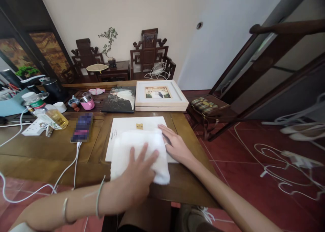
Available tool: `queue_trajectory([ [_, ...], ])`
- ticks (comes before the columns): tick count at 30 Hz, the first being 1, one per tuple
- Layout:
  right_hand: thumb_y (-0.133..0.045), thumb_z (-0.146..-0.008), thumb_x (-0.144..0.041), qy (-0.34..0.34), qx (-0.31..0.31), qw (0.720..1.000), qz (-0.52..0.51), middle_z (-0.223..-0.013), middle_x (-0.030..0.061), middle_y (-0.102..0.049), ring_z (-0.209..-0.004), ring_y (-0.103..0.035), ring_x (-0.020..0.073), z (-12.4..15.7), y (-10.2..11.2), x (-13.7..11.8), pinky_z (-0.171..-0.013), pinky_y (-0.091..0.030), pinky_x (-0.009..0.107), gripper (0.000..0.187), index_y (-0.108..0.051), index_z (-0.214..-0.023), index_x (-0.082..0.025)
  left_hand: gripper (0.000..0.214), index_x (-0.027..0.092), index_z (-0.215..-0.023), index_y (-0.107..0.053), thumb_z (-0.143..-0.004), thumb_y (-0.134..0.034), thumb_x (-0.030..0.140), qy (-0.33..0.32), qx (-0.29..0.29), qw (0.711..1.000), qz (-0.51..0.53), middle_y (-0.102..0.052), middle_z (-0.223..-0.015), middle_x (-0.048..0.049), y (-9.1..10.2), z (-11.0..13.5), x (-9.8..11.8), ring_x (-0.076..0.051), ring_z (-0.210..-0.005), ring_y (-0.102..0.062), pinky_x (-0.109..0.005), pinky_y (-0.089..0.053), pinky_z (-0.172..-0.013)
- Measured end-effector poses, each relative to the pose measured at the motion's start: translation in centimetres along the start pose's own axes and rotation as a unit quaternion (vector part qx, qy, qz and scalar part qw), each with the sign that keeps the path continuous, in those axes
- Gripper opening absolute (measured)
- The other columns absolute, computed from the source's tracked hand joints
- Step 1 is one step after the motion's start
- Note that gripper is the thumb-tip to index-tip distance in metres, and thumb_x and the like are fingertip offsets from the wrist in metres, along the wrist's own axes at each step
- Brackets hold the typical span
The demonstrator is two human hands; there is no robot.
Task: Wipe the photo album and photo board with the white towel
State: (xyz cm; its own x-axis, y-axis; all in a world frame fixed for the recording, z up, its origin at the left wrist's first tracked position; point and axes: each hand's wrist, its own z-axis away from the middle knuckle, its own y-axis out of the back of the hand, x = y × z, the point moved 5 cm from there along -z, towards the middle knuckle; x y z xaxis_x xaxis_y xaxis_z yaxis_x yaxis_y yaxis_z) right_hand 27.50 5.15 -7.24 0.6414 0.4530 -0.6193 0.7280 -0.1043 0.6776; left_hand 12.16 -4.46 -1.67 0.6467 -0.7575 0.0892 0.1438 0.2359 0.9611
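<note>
A folded white towel (139, 147) lies on a white sheet or board (132, 125) near the front edge of a wooden table (48, 150). My left hand (137, 177) rests flat on the towel's near part, fingers stretched out and spread. Flat beside the towel's right edge lies my right hand (176, 145), fingers extended and together, touching the white sheet. Neither hand grips anything. A small brown mark (139, 126) shows on the sheet above the towel.
Behind the sheet stand a white framed photo (159, 95) and a dark photo print (120, 99). To the left are a phone (82, 127) on a charging cable, a bottle (47, 113), a pink cup (86, 103) and a power strip (33, 127). Cables lie on the red floor (286, 164) at right.
</note>
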Motion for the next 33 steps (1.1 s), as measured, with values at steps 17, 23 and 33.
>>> queue_trajectory([
  [17,-0.043,-0.090,-0.029,-0.016,0.006,1.000,0.005,-0.136,0.0138,-0.054,-0.132,-0.044,0.0249,0.1,0.0,-0.3,-0.112,-0.035,0.050,0.042,-0.059,-0.126,-0.014,0.057,0.022,-0.103,-0.071,-0.063,-0.043,-0.007,0.008,0.079,0.997,-0.008,-0.016,-0.156,0.0023,-0.4,2.3,-9.1,-0.035,-0.144,0.001,-0.067,-0.010,-0.110],
  [23,-0.044,-0.089,-0.029,-0.007,0.012,1.000,0.001,-0.136,0.0134,-0.055,-0.131,-0.046,0.0257,0.1,-0.1,-0.1,-0.112,-0.035,0.051,0.042,-0.059,-0.126,-0.015,0.036,0.019,-0.078,-0.074,-0.062,-0.051,-0.004,-0.058,0.069,0.996,0.001,-0.013,-0.156,0.0064,-2.0,8.0,-4.2,-0.035,-0.144,0.000,-0.059,-0.005,-0.115],
  [33,-0.045,-0.090,-0.030,-0.014,0.011,1.000,-0.006,-0.136,0.0135,-0.054,-0.132,-0.045,0.0261,0.1,-0.1,-0.3,-0.112,-0.034,0.052,0.042,-0.058,-0.127,-0.015,0.062,0.017,-0.124,-0.059,-0.071,-0.036,-0.006,0.088,0.079,0.993,0.001,-0.021,-0.154,-0.0062,1.2,0.6,-14.9,-0.035,-0.143,-0.008,-0.065,-0.023,-0.108],
])
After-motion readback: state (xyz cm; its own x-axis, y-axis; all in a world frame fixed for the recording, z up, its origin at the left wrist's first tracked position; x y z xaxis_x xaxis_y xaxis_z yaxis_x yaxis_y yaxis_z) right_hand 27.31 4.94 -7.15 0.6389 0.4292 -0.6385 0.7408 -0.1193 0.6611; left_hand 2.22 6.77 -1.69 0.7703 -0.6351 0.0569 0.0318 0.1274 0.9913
